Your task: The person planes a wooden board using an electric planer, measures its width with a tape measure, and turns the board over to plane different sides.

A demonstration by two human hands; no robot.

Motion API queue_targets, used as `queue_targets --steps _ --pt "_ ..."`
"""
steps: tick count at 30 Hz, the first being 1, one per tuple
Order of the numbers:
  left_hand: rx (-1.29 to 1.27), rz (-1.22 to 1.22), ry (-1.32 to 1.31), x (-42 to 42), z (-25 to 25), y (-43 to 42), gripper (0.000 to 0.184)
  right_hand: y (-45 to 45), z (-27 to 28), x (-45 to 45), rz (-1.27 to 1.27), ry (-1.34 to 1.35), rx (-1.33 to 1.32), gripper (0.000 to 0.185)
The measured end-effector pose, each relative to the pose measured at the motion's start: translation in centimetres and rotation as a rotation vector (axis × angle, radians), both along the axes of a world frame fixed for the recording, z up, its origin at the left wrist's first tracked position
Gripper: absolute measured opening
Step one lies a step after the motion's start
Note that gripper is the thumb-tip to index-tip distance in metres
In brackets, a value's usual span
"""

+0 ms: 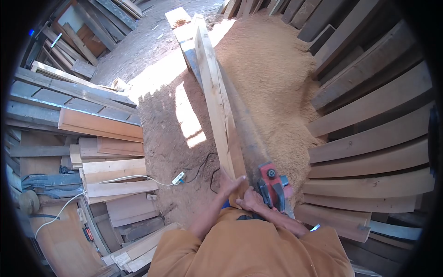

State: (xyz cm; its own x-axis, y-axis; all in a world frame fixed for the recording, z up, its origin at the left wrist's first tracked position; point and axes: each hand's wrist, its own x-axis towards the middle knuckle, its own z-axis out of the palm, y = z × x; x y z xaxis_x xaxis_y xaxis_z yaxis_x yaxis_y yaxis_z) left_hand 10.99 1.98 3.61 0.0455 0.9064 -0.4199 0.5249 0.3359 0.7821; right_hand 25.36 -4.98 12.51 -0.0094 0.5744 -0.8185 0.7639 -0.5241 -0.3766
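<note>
A long pale wooden beam (214, 99) runs away from my body, its near end close to my waist. Across that near end lies my left hand (227, 185), gripping the beam with the thumb over the wood. My right hand (252, 200) holds the same end from the right side, its fingers curled and partly hidden. Just right of my right hand, a red and black electric planer (272, 182) rests on the long bench board (249, 134) under the beam.
Sawdust (267, 69) is heaped to the right of the bench. Stacked boards (374, 152) line the right side, and more planks (115, 166) lie at the left. A white cord with a socket (178, 178) crosses the floor to a dark cable.
</note>
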Motion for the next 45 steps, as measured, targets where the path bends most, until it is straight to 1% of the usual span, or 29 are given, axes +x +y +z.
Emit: queue_targets --steps 1,3,5,6,8,10,11,12,15,17,18,20,21,23,24,26,28,30,32,35,36,37,38,40,41,43,44,45 --pt "-0.011 0.038 -0.039 0.2 0.1 -1.6 0.13 0.3 0.6 0.2 0.014 0.021 -0.008 0.095" --pt "0.024 0.089 -0.014 0.1 -0.9 -3.6 0.129 0.8 1.5 0.4 0.047 0.044 -0.017 0.092" --pt "0.071 0.07 -0.091 -1.1 -4.8 -4.1 0.127 1.4 2.0 0.7 0.092 0.046 -0.016 0.088" --pt "0.073 0.062 -0.17 -1.5 -4.9 -3.7 0.126 1.5 1.5 0.9 0.088 0.087 0.023 0.086" --pt "0.044 0.041 -0.367 -2.2 -2.8 -2.8 0.122 1.0 -0.7 1.4 0.075 0.176 0.098 0.082" --pt "-0.033 0.067 -0.547 -2.9 -1.7 -2.9 0.116 0.2 -4.2 1.9 0.075 0.281 0.147 0.076" --pt "-0.078 0.102 -0.612 -3.2 -2.1 -3.1 0.113 -0.1 -5.3 1.8 0.072 0.333 0.175 0.074" --pt "-0.123 0.135 -0.677 -3.3 -1.9 -3.1 0.109 0.0 -5.4 1.6 0.08 0.31 0.167 0.07" --pt "-0.143 0.069 -0.781 -4.1 -1.2 -2.4 0.101 -0.7 -6.1 0.9 0.077 0.249 0.163 0.063" --pt "-0.172 0.082 -0.785 -4.4 -0.8 -2.5 0.097 -1.3 -6.5 0.2 0.056 0.227 0.195 0.06" --pt "-0.176 0.086 -0.787 -4.6 -0.7 -2.5 0.095 -1.2 -6.3 0.1 0.084 0.234 0.187 0.058" --pt "-0.264 0.113 -0.806 -5.3 -2.4 -2.8 0.091 -1.2 -5.0 0.3 0.139 0.243 0.172 0.054" --pt "-0.31 0.125 -0.816 -5.4 -3.2 -3.0 0.088 -1.3 -4.2 0.7 0.11 0.282 0.162 0.051" --pt "-0.278 0.162 -0.803 -5.0 -3.1 -3.4 0.083 -2.0 -2.0 1.4 0.047 0.362 0.142 0.047" --pt "-0.258 0.177 -0.8 -4.6 -2.9 -3.4 0.08 -2.4 -1.0 2.0 0.013 0.353 0.235 0.045" --pt "-0.333 0.245 -0.841 -4.4 -2.5 -3.8 0.075 -3.3 1.1 3.9 -0.051 0.328 0.419 0.041" --pt "-0.393 0.293 -0.888 -4.2 -1.9 -4.5 0.071 -3.5 5.0 6.1 -0.124 0.267 0.533 0.04" --pt "-0.434 0.32 -0.935 -4.1 -1.2 -5.1 0.067 -4.3 6.9 8.0 -0.233 0.194 0.641 0.04" --pt "-0.378 0.313 -0.826 -3.8 -1.6 -5.7 0.068 -5.3 7.4 10.1 -0.376 0.109 0.75 0.04" --pt "-0.227 0.259 -0.636 -3.7 -2.2 -6.9 0.07 -6.5 3.7 13.0 -0.297 -0.226 0.909 0.054" --pt "-0.167 0.234 -0.567 -3.6 -2.2 -7.1 0.071 -6.9 2.6 13.7 -0.303 -0.221 0.87 0.056" --pt "-0.144 0.225 -0.472 -3.4 -1.9 -7.6 0.083 -7.4 1.5 14.1 -0.309 -0.215 0.829 0.058" --pt "-0.055 0.189 -0.304 -3.3 -1.7 -8.4 0.088 -7.9 0.4 14.3 -0.315 -0.21 0.788 0.06" --pt "0.119 0.12 0.032 -2.9 -1.1 -9.5 0.098 -9.1 -2.1 13.8 -0.462 0.012 0.682 0.064" --pt "0.04 0.126 0.097 -2.0 2.9 -10.1 0.111 -9.8 -2.9 13.5 -0.532 0.124 0.621 0.066" --pt "-0.032 0.103 0.185 -1.0 5.5 -10.7 0.112 -11.0 -3.4 12.3 -0.476 0.041 0.604 0.068" --pt "-0.073 0.092 0.229 -0.8 5.9 -10.8 0.112 -11.4 -3.6 11.9 -0.447 -0.001 0.592 0.069" --pt "-0.081 0.082 0.25 -0.7 5.9 -10.6 0.109 -11.1 -3.3 11.7 -0.494 -0.023 0.497 0.071"
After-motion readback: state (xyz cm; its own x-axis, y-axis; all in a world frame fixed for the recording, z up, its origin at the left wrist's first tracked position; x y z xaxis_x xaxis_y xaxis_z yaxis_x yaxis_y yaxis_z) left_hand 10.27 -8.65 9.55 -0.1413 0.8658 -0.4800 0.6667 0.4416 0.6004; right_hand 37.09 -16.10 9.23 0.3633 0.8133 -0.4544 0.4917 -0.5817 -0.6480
